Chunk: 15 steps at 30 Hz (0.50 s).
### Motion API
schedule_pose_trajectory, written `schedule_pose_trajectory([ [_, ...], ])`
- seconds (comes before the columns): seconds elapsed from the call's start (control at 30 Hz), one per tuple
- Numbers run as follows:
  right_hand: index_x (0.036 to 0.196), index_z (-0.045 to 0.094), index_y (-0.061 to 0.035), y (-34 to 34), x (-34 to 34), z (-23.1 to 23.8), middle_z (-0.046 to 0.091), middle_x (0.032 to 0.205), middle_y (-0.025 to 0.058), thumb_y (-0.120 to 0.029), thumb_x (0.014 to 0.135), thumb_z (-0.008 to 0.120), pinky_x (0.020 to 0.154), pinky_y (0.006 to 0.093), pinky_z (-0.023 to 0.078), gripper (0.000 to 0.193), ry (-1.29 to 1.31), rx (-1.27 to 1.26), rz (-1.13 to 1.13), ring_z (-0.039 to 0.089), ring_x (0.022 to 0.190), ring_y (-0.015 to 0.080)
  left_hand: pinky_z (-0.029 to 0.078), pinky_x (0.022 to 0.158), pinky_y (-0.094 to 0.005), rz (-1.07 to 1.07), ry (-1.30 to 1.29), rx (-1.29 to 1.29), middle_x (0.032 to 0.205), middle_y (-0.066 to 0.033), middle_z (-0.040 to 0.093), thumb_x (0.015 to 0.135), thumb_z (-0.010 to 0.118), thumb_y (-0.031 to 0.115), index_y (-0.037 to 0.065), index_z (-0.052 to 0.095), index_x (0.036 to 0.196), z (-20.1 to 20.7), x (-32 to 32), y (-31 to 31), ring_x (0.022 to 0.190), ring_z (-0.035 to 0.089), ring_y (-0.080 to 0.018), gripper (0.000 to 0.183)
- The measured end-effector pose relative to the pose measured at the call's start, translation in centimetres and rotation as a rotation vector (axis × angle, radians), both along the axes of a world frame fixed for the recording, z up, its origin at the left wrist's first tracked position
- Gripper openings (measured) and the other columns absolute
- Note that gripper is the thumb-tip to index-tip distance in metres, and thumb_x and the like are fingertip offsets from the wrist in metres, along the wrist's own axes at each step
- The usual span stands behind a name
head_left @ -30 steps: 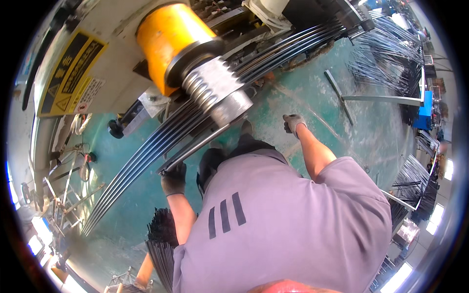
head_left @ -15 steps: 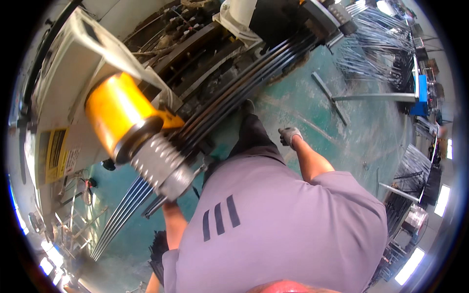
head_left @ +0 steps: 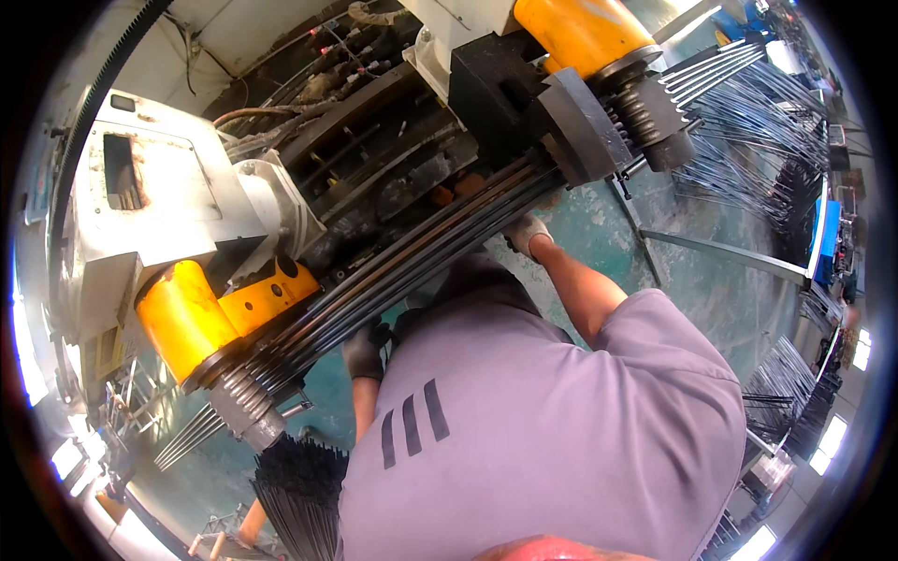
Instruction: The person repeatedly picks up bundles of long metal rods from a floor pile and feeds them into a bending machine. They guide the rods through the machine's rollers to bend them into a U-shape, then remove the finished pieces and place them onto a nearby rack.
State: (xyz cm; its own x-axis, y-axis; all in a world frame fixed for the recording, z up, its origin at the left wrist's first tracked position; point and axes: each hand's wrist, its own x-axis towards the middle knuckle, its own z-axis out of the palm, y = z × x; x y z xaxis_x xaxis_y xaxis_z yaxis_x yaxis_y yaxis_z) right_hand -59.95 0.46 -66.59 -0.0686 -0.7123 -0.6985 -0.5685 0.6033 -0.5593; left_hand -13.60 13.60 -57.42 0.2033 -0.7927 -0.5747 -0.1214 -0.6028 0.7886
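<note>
Several long dark metal rods [head_left: 426,245] lie side by side along the machine, running diagonally in front of me. Close to their near edge is my left hand [head_left: 366,348] in a dark grey glove; its fingers are mostly hidden. My right hand [head_left: 526,236], in a lighter glove with dark fingertips, is at the same edge further along, near the black machine head [head_left: 585,126]. Its fingers are partly covered, and I cannot tell whether it touches the rods. At the left end, the rods pass by a grey coil-spring fixture [head_left: 245,407] below a yellow cylinder [head_left: 187,323].
A second yellow cylinder [head_left: 589,33] tops the far machine head. A bundle of dark rods [head_left: 304,486] stands at lower left. Loose shiny rods [head_left: 748,140] pile up at far right, beyond a metal rail [head_left: 720,254]. Another person's arm [head_left: 253,524] shows at lower left.
My view has shifted toward the machine. My right hand has moved from over the floor up to the rods. My left hand, hidden before behind the spring fixture, now shows beside them.
</note>
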Motion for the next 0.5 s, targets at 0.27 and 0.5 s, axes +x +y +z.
schedule_pose_trajectory([
  [0.27, 0.115, 0.078, -0.002, 5.4, 4.8, 7.5, 0.073, 0.084, 0.0077, -0.035, 0.096, 0.071, 0.066, 0.0357, 0.054, 0.039, -0.174, -0.02, -0.3, 0.066, 0.069, 0.0177, 0.062, 0.078, -0.0414, 0.359, 0.163, 0.024, 0.11, -0.017, 0.074, 0.101, 0.068, 0.021, -0.001, 0.066, 0.13, -0.4, 4.4, -0.7, 0.09, 0.074, -0.0293, 0.037],
  [0.5, 0.127, 0.072, 0.0007, 5.0, 13.2, 23.9, 0.076, 0.11, 0.0085, -0.032, 0.099, 0.074, 0.086, 0.034, 0.056, 0.043, -0.731, -0.51, -0.414, 0.07, 0.093, 0.0172, 0.061, 0.076, -0.0438, 0.406, 0.298, 0.144, 0.11, -0.0179, 0.073, 0.101, 0.067, 0.019, -0.001, 0.063, 0.132, -4.2, 9.5, 6.4, 0.089, 0.072, -0.0319, 0.037],
])
